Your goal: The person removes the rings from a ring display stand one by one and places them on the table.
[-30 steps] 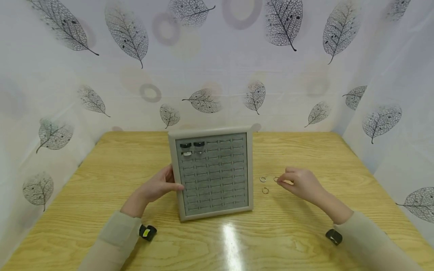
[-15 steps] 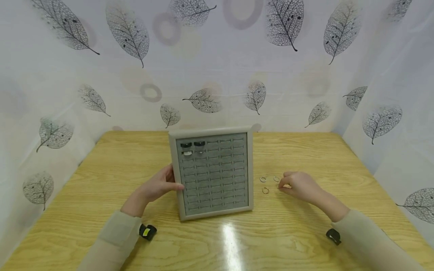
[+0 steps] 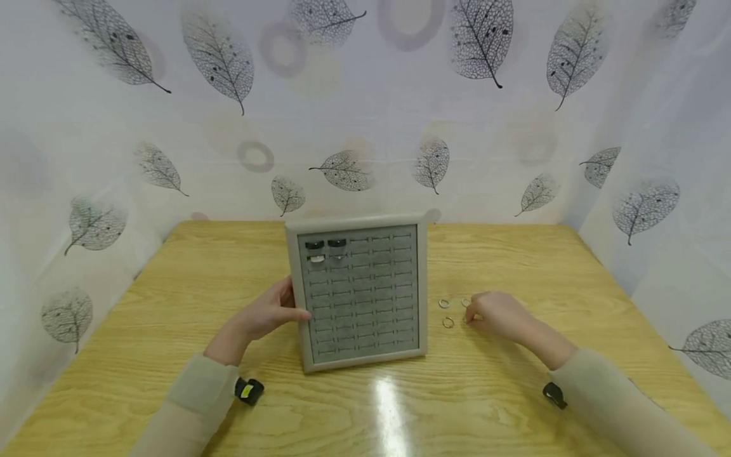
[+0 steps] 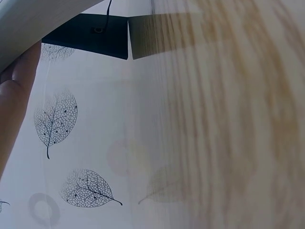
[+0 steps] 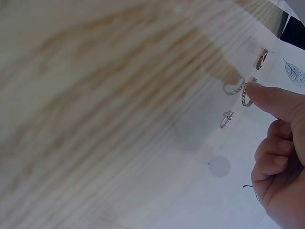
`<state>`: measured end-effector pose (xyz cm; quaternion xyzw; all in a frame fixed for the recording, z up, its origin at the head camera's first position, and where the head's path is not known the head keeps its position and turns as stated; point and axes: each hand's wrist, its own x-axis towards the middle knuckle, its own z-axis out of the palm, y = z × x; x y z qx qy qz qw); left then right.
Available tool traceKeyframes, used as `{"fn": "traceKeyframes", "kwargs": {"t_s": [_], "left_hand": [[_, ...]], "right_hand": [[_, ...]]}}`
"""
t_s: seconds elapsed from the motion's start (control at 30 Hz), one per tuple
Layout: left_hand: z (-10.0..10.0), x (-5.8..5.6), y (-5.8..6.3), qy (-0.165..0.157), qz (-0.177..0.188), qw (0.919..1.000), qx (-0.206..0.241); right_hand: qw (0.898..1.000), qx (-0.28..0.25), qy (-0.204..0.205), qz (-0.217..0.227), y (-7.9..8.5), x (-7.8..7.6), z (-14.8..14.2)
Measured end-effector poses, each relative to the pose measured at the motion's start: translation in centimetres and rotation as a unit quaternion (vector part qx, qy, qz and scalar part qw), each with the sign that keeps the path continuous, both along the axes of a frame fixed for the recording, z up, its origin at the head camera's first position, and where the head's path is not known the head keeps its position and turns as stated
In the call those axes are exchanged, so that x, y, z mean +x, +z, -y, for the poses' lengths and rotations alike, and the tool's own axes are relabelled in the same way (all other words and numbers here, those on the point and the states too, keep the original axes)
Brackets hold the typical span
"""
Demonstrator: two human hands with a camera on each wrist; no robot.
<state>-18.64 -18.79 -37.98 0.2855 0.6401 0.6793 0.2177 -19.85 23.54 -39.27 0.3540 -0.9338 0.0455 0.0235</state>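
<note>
A ring display board, grey with slotted rows in a pale frame, leans upright on the table. My left hand grips its left edge, thumb on the front. Two black rings sit in the top row, with a white ring and a small silver ring below. Right of the board, my right hand pinches a patterned ring at table level; the index fingertip is hidden behind the thumb. Nearby lie a left ring, a front ring and a ring beside the fingers.
The wooden table reaches back to a leaf-printed curtain, which also hangs along both sides. Behind the frame, a dark panel with a thin cord shows in the left wrist view.
My right hand has moved from the back right ring toward me to the ring in front of it, and its fingers have closed there. The left hand and board stay put.
</note>
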Motion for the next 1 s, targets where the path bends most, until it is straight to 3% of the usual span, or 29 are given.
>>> {"fn": "traceKeyframes", "kwargs": {"t_s": [0.43,1.0], "left_hand": [[-0.04,0.08,0.07,0.008,0.002,0.9999,-0.007],[-0.1,0.06,0.13,0.007,0.003,0.9999,-0.007]], "right_hand": [[0.999,0.019,-0.003,0.025,0.02,0.15,-0.1],[0.999,0.018,-0.015,0.027,-0.05,0.42,-0.49]]}}
